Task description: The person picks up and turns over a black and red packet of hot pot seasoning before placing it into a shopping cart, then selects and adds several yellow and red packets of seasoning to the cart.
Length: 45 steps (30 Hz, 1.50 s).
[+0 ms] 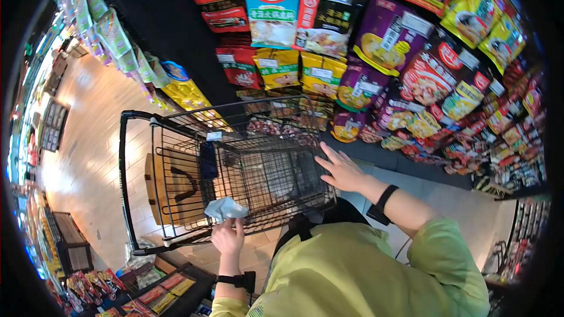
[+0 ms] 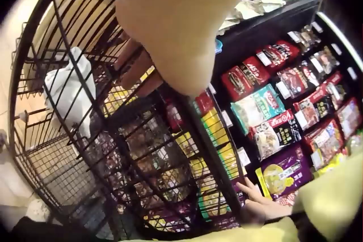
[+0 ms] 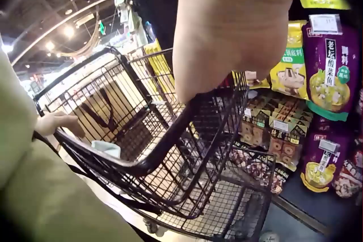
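Shelves of bright packets (image 1: pixel 273 12) curve from twelve to three o'clock, and pale floor (image 1: pixel 88 105) opens toward nine. Between them, around the middle of the head view, we find the black wire cart (image 1: pixel 258 170), a brown bag (image 1: pixel 154 191) with dark handles at its nine o'clock end.

We judge the cart stiff and fairly heavy, but easy to roll; its thick upper rim looks like the best place to take hold, since the thin wires would press into the fingers.

At seven o'clock, a crumpled pale sheet (image 1: pixel 226 208) lies by the near rim. It looks light, soft and easily creased, perhaps slippery if it is plastic; we would pinch a gathered fold at its upper edge.

The left grip (image 1: pixel 228 238) is beside it, fingers relaxed and slightly bent; we cannot tell whether they touch the sheet or only the rim.

Toward four o'clock, the right grip (image 1: pixel 343 170) is wide, fingers spread at the cart's edge, nothing visible held in it; whether the palm bears on the rim, we cannot tell.
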Available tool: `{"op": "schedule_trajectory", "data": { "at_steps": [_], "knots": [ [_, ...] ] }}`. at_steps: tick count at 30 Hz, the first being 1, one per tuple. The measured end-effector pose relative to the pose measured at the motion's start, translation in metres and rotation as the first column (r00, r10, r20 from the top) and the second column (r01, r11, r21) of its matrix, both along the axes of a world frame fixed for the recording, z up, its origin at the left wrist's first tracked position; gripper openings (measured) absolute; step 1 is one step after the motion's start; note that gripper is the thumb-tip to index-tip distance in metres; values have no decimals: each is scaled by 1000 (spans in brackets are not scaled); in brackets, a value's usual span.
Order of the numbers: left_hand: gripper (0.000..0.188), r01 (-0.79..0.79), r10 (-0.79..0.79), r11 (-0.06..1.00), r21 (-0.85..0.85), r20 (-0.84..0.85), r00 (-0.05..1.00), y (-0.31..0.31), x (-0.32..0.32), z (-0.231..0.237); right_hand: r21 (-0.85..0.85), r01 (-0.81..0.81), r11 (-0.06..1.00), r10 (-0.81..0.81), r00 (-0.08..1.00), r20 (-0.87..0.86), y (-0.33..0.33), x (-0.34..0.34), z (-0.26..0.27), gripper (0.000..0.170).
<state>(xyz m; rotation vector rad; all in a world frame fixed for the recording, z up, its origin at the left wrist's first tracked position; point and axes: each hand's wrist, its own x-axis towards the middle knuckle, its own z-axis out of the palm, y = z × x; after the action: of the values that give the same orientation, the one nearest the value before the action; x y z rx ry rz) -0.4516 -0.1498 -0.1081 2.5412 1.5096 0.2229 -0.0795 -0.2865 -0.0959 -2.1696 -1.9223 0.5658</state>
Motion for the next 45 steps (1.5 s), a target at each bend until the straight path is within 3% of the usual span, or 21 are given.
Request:
{"op": "schedule_trajectory", "data": {
  "at_steps": [5,7,9,13,15,16,17,18,19,20,21,23,25,26,30,32,35,38,41,43,45],
  "knots": [
    [25,-56,60,995,84,-47,997,6,-26,-15,2,-54,999,53,998,42,-22,-4,7,56],
    [27,-23,27,991,133,-25,999,20,-48,-33,68,-40,997,43,999,-30,-45,-1,6,51],
    [26,13,-6,997,73,-86,996,33,-65,-33,135,-11,991,22,996,-83,-82,8,-2,45],
    [23,-87,135,940,330,-125,983,8,-48,-15,-27,164,986,-166,973,-157,-199,37,-39,34],
    [23,-94,93,991,97,16,996,-23,-2,-5,-155,278,948,-300,943,-143,-273,56,-69,33],
    [27,-4,11,999,-35,206,978,-47,31,2,-252,337,907,-376,918,-126,-316,61,-86,33],
    [33,128,-112,991,-33,312,943,-75,61,1,-358,372,856,-424,902,-78,-359,64,-101,33],
    [44,144,-120,987,-65,287,950,-104,87,1,-451,403,797,-460,888,-20,-401,71,-115,34],
    [55,118,-71,972,-202,224,972,-143,124,30,-502,459,733,-524,851,12,-438,72,-113,35],
    [67,175,-153,976,-130,165,974,-160,133,13,-549,506,665,-580,813,46,-473,69,-111,35],
    [72,56,-57,973,-224,4,998,-175,141,11,-589,524,616,-615,787,58,-508,69,-124,36],
    [64,15,-15,1000,-20,-15,1000,-182,128,-21,-622,549,558,-657,750,73,-564,69,-147,36],
    [51,-96,65,969,-226,-142,988,-172,100,-21,-596,640,485,-767,638,62,-604,63,-158,36],
    [43,-25,13,998,-65,-178,984,-159,77,-49,-603,652,460,-774,627,87,-614,60,-161,36],
    [31,-51,40,998,-27,-298,954,-162,57,-28,-640,670,377,-829,552,90,-626,54,-182,36],
    [27,-62,56,998,-14,-262,963,-160,40,-30,-573,652,497,-779,626,37,-607,55,-185,34],
    [28,-21,42,996,91,-233,972,-162,12,-31,-561,661,498,-825,560,-73,-563,58,-159,33],
    [28,-76,88,996,54,-291,953,-150,-26,-43,-543,647,535,-806,583,-99,-533,70,-160,32],
    [25,-115,101,993,-34,-273,957,-149,-59,-30,-449,637,626,-747,655,-113,-511,80,-160,31],
    [27,-98,90,995,-4,-360,929,-144,-85,-35,-421,594,686,-690,714,-117,-499,88,-168,29],
    [26,-58,60,998,17,-326,943,-144,-100,-26,-421,550,721,-641,760,-107,-485,94,-168,29]
  ]
}}
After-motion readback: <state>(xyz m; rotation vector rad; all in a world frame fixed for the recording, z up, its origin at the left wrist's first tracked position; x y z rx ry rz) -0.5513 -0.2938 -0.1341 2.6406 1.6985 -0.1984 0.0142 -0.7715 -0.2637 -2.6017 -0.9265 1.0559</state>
